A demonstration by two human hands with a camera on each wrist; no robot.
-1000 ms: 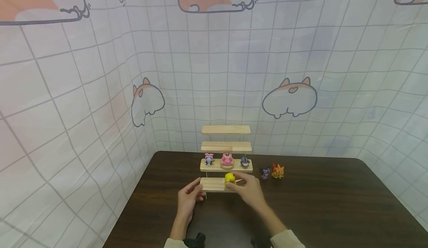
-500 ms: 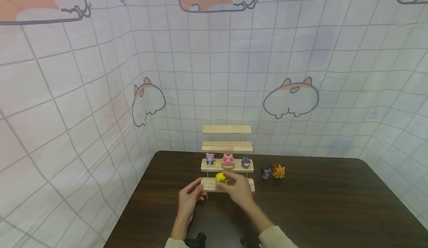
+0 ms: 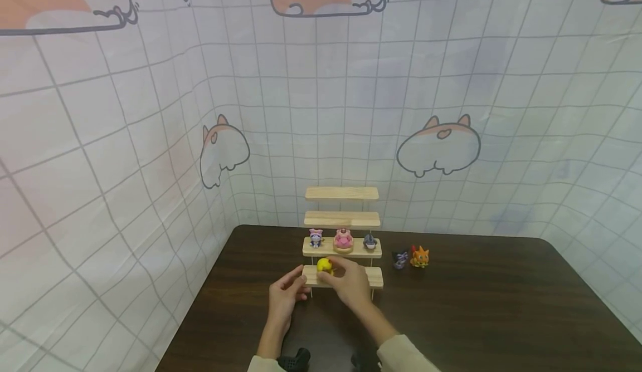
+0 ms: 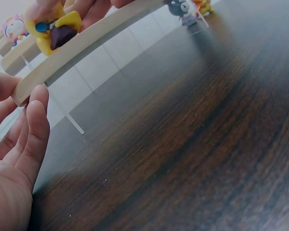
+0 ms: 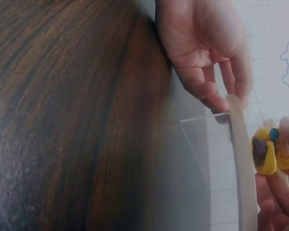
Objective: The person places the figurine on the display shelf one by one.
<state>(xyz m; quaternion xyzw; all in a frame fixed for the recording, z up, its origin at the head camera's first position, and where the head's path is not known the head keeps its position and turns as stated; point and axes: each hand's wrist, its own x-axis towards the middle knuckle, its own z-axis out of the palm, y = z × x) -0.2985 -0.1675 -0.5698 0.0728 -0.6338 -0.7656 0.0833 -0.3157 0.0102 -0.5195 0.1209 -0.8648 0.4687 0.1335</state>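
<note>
A tiered wooden display stand point(image 3: 363, 279) stands on the dark table, its boards stepped upward toward the back. My left hand point(image 3: 283, 299) pinches the left end of the lowest board point(image 4: 36, 77) between thumb and fingers. Over the left part of that board, my right hand point(image 3: 353, 284) holds a yellow figurine point(image 3: 324, 265) between thumb and fingers. In the left wrist view the yellow figurine point(image 4: 55, 31) is at the board's top surface. On the tier behind are a pink-hooded figurine point(image 3: 315, 238), a pink figurine point(image 3: 343, 240) and a grey-blue figurine point(image 3: 370, 241).
Right of the stand, a dark purple figurine point(image 3: 400, 259) and an orange figurine point(image 3: 420, 257) stand on the table point(image 3: 476, 305). The two upper boards point(image 3: 342, 194) rise behind. A patterned grid curtain point(image 3: 321, 110) encloses the back and sides.
My right hand has carried the yellow figurine leftward along the lowest board, from near its middle to its left part. The left hand keeps its grip on the board's end.
</note>
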